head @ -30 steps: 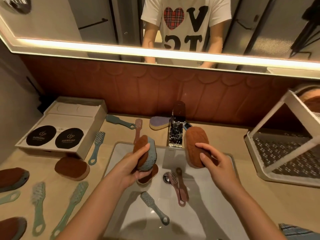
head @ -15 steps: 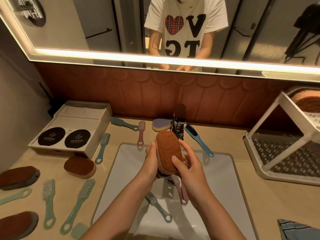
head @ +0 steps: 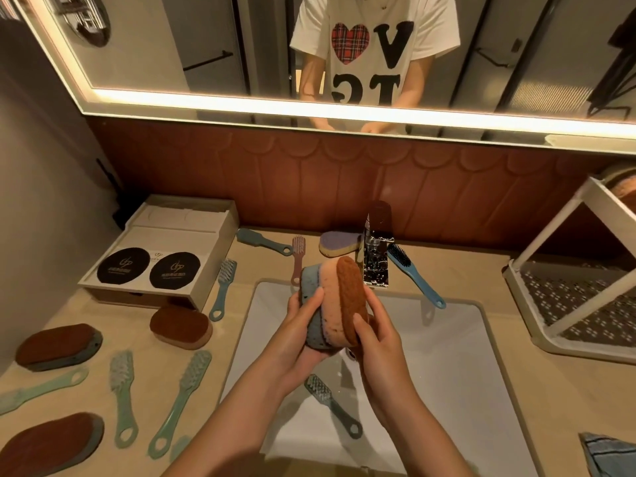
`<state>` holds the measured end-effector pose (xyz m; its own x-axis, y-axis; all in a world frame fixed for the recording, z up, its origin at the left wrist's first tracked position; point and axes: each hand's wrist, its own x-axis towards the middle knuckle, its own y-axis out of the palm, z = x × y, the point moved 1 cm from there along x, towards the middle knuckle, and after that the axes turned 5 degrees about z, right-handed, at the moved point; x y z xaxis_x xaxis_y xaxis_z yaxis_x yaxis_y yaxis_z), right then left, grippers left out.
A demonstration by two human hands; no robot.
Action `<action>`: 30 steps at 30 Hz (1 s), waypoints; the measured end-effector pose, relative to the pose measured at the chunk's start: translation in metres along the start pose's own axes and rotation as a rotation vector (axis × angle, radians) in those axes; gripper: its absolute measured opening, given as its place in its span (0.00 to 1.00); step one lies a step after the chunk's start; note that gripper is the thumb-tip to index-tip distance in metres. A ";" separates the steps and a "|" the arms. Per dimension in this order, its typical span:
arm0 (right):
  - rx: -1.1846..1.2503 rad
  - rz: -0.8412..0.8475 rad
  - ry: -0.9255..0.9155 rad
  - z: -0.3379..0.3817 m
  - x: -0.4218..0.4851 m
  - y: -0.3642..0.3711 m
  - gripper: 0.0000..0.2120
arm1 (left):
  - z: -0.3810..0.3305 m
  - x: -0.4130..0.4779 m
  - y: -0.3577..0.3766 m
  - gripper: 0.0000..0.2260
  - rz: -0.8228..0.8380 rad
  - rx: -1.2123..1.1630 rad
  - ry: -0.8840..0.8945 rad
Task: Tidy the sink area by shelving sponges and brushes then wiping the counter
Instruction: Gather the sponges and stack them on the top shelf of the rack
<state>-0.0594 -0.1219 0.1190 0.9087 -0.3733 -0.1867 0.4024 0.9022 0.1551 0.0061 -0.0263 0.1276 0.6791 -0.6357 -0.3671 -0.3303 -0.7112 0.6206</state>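
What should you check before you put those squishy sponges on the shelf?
1. Grip: ok. The left hand and right hand squeeze the stacked sponges between them.
2. Room on the rack: ok. Its lower shelf shows bare space.
3. Sink emptied: not ok. A brush lies in it.
4. Counter ready for wiping: not ok. Brushes and sponges lie on its left side.
5. Cloth close by: ok, at the counter's near right corner.
6. Sponges dry: cannot tell.
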 end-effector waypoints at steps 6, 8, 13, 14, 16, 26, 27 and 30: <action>-0.091 0.011 0.006 -0.009 0.003 0.007 0.21 | -0.005 0.002 -0.014 0.27 -0.034 0.033 0.036; -0.107 0.040 -0.008 -0.009 0.002 0.010 0.21 | -0.006 0.002 -0.017 0.30 -0.038 0.041 0.041; -0.240 0.082 0.005 -0.008 0.003 0.009 0.19 | -0.017 -0.002 -0.021 0.22 -0.001 0.125 0.011; -0.304 0.085 0.021 -0.007 0.003 0.007 0.19 | -0.021 -0.003 -0.022 0.19 0.013 0.150 0.001; -0.362 0.091 0.044 -0.004 0.004 0.001 0.18 | -0.029 -0.005 -0.023 0.16 0.037 0.209 -0.022; -0.385 0.233 -0.083 0.048 0.022 -0.003 0.25 | -0.063 -0.012 -0.017 0.23 0.272 0.954 -0.094; -0.407 0.277 -0.074 0.049 0.023 -0.001 0.27 | -0.064 -0.012 -0.015 0.22 0.306 0.985 -0.090; -0.402 0.311 -0.065 0.039 0.021 0.002 0.23 | -0.061 -0.010 -0.010 0.21 0.334 1.067 -0.056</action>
<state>-0.0351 -0.1364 0.1537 0.9889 -0.0753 -0.1280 0.0495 0.9798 -0.1937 0.0430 0.0053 0.1677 0.4296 -0.8366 -0.3401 -0.9019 -0.3782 -0.2088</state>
